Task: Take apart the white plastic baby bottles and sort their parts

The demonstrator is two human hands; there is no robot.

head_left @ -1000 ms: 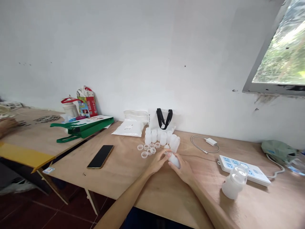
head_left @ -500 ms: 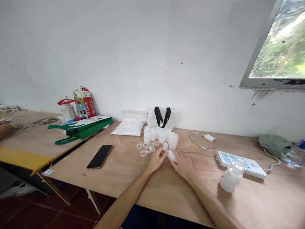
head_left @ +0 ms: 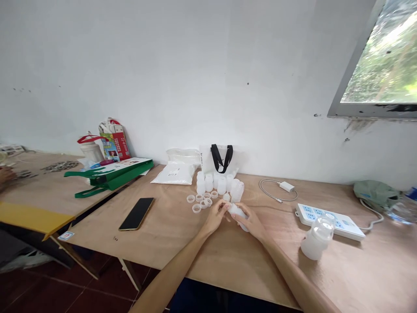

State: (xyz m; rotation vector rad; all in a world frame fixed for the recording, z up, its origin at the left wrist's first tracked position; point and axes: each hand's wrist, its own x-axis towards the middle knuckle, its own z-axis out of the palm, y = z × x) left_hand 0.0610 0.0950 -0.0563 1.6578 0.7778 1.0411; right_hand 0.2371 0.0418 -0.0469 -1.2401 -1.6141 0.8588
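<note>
**Desk:** Hands first, item by item.

**Me:** Item one: my left hand (head_left: 215,218), closed around one end of a white plastic bottle (head_left: 237,214). Item two: my right hand (head_left: 252,225), curled around the other end. The bottle lies nearly level, gripped between both hands over the middle of the counter (head_left: 365,265).

**Desk:** Nearest stock?

**Me:** Just beyond the left hand, a loose cluster of translucent plastic rings (head_left: 199,203). Behind those, a tight group of upright white bottles (head_left: 211,183), with a clear plastic bottle (head_left: 237,191) standing at its right end.

**Desk:** Rest of the counter?

**Me:** To the left, a black smartphone (head_left: 136,214) lies flat. At the back are a white plastic bag (head_left: 174,175) and a white paper bag (head_left: 217,155) with black handles. To the right are a white charger (head_left: 286,187) with its cable, a white power strip (head_left: 329,221), and a large white bottle with a clear dome (head_left: 317,240), upright and near the strip.

**Desk:** Anyone else in view?

**Me:** One co-worker's hand (head_left: 4,176), far left, at the adjoining counter (head_left: 48,187), well apart from a green bag (head_left: 109,176).
</note>
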